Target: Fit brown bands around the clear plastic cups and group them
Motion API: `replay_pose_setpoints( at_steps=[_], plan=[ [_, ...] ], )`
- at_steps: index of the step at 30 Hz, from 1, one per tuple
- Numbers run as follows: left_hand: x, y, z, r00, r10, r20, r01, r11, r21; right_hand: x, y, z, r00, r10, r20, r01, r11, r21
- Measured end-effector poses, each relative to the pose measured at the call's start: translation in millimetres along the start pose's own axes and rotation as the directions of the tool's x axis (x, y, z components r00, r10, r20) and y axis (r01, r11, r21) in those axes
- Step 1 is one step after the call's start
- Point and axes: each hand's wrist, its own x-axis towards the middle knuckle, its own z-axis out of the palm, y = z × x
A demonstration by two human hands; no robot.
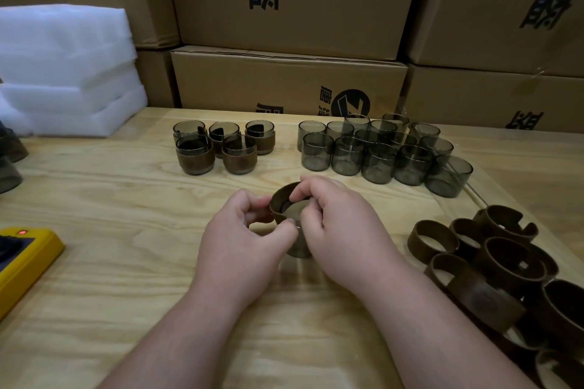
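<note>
A brown band sits round a smoky clear cup in the middle of the wooden table. My left hand pinches the band's left edge. On the right, my right hand pinches the band and the cup, thumb over the rim. Most of the cup is hidden by my fingers. Several banded cups stand grouped at the back left. Several bare cups stand at the back right. A heap of loose brown bands lies at the right.
Stacked cardboard boxes wall off the back of the table. White foam sheets are piled at the back left. A yellow device with a red light lies at the left edge. More dark cups show at the far left.
</note>
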Motion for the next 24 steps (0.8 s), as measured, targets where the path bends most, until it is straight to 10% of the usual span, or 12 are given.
replay_pose_setpoints(
  at_steps=[24],
  plan=[
    [13,-1,-7,0.999,-0.020,0.039,0.021,1.000,-0.007,-7,14,24,0.959,0.277,-0.060,-0.230,0.882,0.411]
  ],
)
